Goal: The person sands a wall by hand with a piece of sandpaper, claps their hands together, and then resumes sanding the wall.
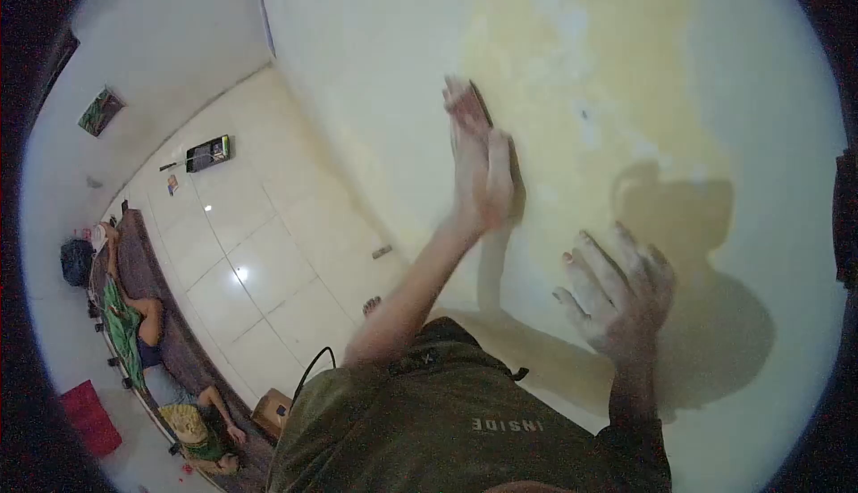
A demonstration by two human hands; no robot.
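Black bag at the far left, contents hidden, and below it a red cloth against the far wall. Next along, a person's bare leg and arm show on a long brown mat. Now the black tray on the floor: a slim handle sticks out leftward, and something pale and green sits at its right end, too small to name. Nearer, a cardboard box stands by the mat, its inside unclear. Glossy pale tiles run across, lamps glinting in them, a small block lying near the wall's foot.

And here's the thin flat piece, up on the pale wall, its dark edge sloping from upper left to lower right, steeply. The left hand covers it, gripping it to the wall. Rightward spreads a yellow patch, blotched white. Last, the right hand, well apart from the left, holding nothing, fingers spread; whether it touches the wall, I can't tell. Broad shadows fall beside it.
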